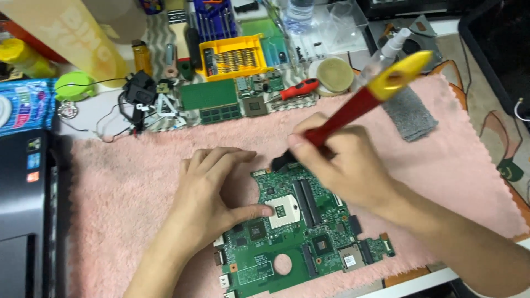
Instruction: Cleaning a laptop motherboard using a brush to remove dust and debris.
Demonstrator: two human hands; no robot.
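Observation:
A green laptop motherboard (298, 237) lies on a pink fluffy cloth (138, 182). My left hand (212, 185) rests flat on the board's left edge, thumb next to the white processor socket (284, 212). My right hand (342, 160) grips a brush with a red handle and yellow end (381, 88); its dark bristles (282, 161) touch the board's upper left corner.
Behind the cloth lie a yellow screwdriver-bit case (232, 55), a red-handled screwdriver (295, 89), green memory modules (212, 99), a round tin (334, 74), a spray bottle (386, 52) and a grey cloth (411, 113). A dark laptop body (25, 215) sits at the left.

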